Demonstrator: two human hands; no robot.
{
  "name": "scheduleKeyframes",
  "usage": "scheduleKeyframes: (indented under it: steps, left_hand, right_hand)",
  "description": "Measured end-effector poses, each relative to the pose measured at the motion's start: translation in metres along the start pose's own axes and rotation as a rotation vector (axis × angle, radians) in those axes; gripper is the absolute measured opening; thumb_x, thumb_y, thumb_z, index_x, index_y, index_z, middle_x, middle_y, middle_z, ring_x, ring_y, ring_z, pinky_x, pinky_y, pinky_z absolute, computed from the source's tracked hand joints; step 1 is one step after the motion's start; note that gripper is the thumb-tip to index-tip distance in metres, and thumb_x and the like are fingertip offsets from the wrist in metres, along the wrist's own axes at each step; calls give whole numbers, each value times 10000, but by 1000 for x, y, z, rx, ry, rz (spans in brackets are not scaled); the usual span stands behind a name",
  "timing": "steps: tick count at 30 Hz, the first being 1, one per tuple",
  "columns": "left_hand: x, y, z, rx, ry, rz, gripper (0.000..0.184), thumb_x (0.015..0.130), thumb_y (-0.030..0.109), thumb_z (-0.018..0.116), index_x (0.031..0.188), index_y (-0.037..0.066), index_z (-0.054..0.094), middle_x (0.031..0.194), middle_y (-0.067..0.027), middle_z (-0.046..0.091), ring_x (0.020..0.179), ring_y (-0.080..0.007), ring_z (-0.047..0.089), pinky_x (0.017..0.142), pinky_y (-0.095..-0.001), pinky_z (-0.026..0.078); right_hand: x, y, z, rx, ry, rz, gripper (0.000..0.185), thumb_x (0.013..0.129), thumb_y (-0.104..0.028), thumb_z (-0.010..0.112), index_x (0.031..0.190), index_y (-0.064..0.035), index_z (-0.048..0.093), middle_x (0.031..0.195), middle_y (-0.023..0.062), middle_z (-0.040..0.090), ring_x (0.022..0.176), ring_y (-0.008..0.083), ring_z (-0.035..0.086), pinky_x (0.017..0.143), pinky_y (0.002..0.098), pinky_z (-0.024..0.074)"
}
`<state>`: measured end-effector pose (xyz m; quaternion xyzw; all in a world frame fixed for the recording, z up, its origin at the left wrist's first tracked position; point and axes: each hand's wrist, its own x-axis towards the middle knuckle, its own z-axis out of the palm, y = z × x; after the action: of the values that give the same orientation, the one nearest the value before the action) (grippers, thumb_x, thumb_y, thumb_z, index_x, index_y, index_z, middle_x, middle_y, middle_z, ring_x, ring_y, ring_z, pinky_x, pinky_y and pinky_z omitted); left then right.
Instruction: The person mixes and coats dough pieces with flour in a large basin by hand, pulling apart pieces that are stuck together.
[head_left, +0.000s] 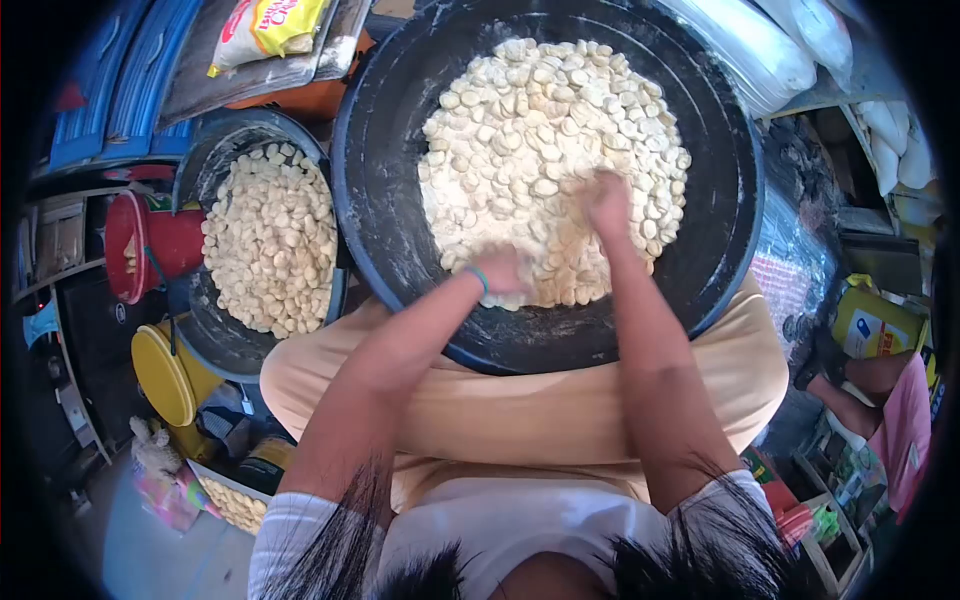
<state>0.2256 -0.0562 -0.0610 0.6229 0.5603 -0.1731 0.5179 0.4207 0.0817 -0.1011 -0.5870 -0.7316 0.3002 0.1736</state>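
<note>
A wide black tub (722, 200) stands in front of my crossed legs, holding a heap of small, round, flour-dusted dough pieces (540, 120). My left hand (503, 270), with a teal band at the wrist, is at the near edge of the heap, its fingers smeared by motion and partly among the pieces. Farther right and deeper in, my right hand (607, 205) touches the heap; its fingers are blurred too. Between the hands the pieces look smeared by movement. Whether either hand grips any pieces cannot be made out.
Left of the tub is a smaller dark basin (205, 330) with similar pieces (270, 240). Beside it are a red bucket (125, 245) and a yellow-lidded container (163, 375). A yellow-and-white packet (265, 35) lies upper left. Another person's leg (845, 405) shows at right.
</note>
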Motion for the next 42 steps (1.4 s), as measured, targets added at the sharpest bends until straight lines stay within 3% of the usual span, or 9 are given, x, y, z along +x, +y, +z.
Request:
scheduleKeyframes:
  steps: [6,10,13,14,17,21,29,36,42]
  left_hand:
    - [-69,26,19,-47,248,170,468,778,363,675,1161,104,608,1348,-197,447,1163,-424,501,952,-465,441]
    - [-85,-6,-30,-98,492,-110,345,809,184,607,1128,52,615,1087,-194,623,975,-369,611,856,-421,493]
    - [-84,-58,-26,-279,762,90,345,751,27,577,1093,47,623,908,-179,632,843,-345,630,772,-426,507]
    - [-92,-61,-28,-397,739,94,356,741,26,597,1095,48,625,892,-170,632,810,-338,628,758,-411,508]
    - [-115,-70,-33,-364,842,-5,401,711,84,694,1107,67,630,949,-116,626,890,-304,594,830,-405,465]
    - [-135,-80,-56,180,1271,-261,466,734,181,716,1179,105,598,1256,-140,496,1135,-350,496,942,-462,402]
    - [-120,-101,-78,104,1107,-582,615,741,250,729,1309,155,513,1514,-216,174,1170,-430,463,920,-440,484]
    - [-117,-109,-82,105,1159,-604,559,755,187,707,1285,180,529,1507,-176,206,1146,-423,479,858,-447,519]
    - [-119,-106,-83,80,1177,-590,524,754,156,702,1255,181,550,1512,-149,206,1142,-384,490,823,-443,538]
  right_hand:
    - [6,-34,33,-551,-265,282,880,793,-510,615,1494,-161,212,1537,264,72,1403,497,19,1063,695,89]
    - [-64,-93,36,-645,-552,-146,525,765,-131,561,1282,-59,505,1355,223,385,1295,439,333,1075,602,260]
    - [-57,-50,33,20,-429,-301,419,744,-82,550,1159,-43,589,1235,210,494,1150,359,500,980,475,421]
    - [-30,7,55,-128,-363,-427,477,753,-147,645,1223,-110,569,1286,204,503,1159,315,506,996,375,396]
    - [2,9,18,-361,171,197,668,816,-359,650,1387,-120,401,1441,222,323,1324,376,306,1018,607,258]
    - [-3,-14,47,-416,-12,378,739,807,-392,601,1404,-52,329,1482,223,240,1399,378,170,1073,647,156]
    - [-90,-84,71,-206,-817,-353,512,836,-239,562,1309,-87,438,1446,175,317,1321,361,312,1059,600,234]
    - [32,-45,70,-444,338,301,450,851,-308,546,1265,-142,482,1382,227,378,1296,403,326,1003,686,224]
    - [-54,-61,77,-470,-334,-168,356,808,-216,604,1152,-129,578,1257,170,483,1209,304,453,991,484,372]
